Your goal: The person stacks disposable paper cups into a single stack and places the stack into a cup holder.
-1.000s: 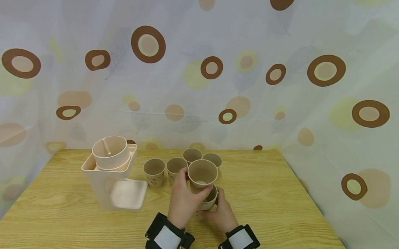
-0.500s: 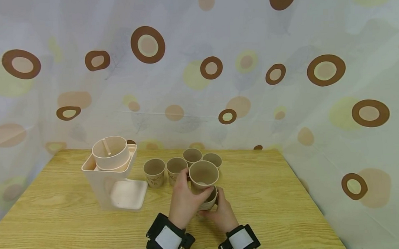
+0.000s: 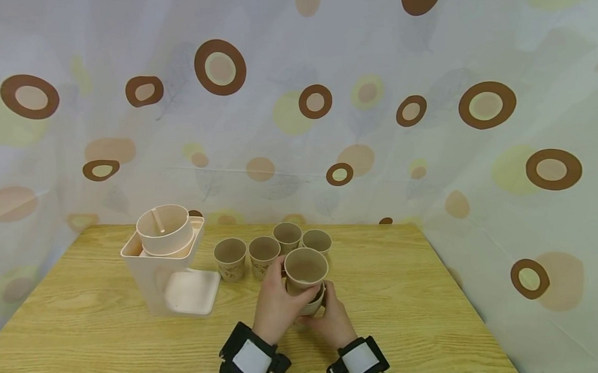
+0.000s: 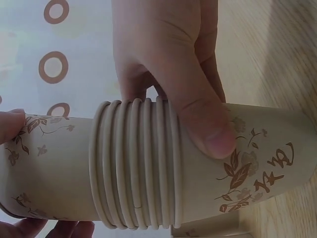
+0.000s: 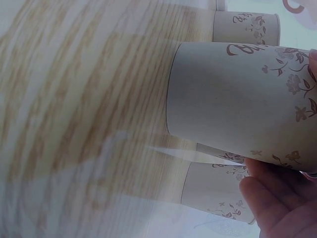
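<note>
My left hand (image 3: 275,307) grips a beige paper cup (image 3: 306,268), mouth up, at the middle of the table. Below it my right hand (image 3: 335,321) holds a stack of nested paper cups (image 4: 136,163), its thumb lying just under the rims. In the left wrist view the upper cup's lower part sits inside the stack's mouth. Brown flowers and writing mark the outermost cup (image 5: 223,94), which fills much of the right wrist view. The left hand hides part of the stack in the head view.
Behind the hands stand several matching paper cups, among them a leftmost cup (image 3: 230,257) and a rear cup (image 3: 288,234). To the left stands a pale plastic container (image 3: 153,290) bearing a round vessel (image 3: 167,239); a flat square piece (image 3: 193,291) is at its front.
My left hand has lowered the upper cup slightly toward the stack, hiding more of the stack's mouth. The right hand has stayed almost still.
</note>
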Demonstrator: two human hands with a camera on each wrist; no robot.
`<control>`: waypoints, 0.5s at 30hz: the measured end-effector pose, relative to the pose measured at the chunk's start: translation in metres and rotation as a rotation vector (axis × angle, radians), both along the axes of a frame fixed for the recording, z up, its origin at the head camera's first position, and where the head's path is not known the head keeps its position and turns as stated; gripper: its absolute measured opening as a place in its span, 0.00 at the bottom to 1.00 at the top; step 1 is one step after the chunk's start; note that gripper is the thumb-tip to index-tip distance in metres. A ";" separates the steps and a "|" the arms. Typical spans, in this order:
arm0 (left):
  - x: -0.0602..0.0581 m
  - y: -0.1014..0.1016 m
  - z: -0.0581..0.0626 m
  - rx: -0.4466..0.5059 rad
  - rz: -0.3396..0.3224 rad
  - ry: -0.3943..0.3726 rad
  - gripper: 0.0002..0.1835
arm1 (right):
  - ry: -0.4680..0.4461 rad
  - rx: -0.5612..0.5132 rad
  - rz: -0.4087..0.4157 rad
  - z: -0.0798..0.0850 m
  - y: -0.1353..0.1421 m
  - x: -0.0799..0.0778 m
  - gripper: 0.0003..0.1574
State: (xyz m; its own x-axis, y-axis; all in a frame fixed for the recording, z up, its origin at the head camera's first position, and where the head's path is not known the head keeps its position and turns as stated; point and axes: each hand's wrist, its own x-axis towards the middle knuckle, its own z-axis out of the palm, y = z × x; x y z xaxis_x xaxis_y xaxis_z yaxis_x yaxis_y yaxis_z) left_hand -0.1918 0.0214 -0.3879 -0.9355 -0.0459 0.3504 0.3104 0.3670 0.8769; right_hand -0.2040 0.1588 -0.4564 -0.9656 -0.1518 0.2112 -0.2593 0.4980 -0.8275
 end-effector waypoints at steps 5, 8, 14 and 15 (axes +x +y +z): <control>0.000 -0.001 -0.003 -0.022 0.018 0.010 0.34 | 0.002 0.007 -0.002 0.000 -0.001 0.000 0.50; 0.000 -0.001 -0.004 -0.053 0.047 0.008 0.34 | 0.005 0.009 -0.008 -0.001 -0.001 -0.001 0.50; 0.001 -0.001 -0.005 -0.035 0.046 -0.008 0.35 | 0.009 0.011 -0.009 -0.001 -0.001 -0.002 0.50; 0.000 -0.001 -0.006 -0.022 0.035 -0.015 0.35 | 0.009 0.013 -0.010 -0.001 -0.001 -0.001 0.50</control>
State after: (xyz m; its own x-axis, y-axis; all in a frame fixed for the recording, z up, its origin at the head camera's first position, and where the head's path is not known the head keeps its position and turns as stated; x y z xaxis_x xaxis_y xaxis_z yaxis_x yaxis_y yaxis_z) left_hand -0.1913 0.0201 -0.3934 -0.9386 -0.0709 0.3378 0.2841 0.3971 0.8727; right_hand -0.2054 0.1577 -0.4578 -0.9651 -0.1451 0.2179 -0.2617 0.5115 -0.8184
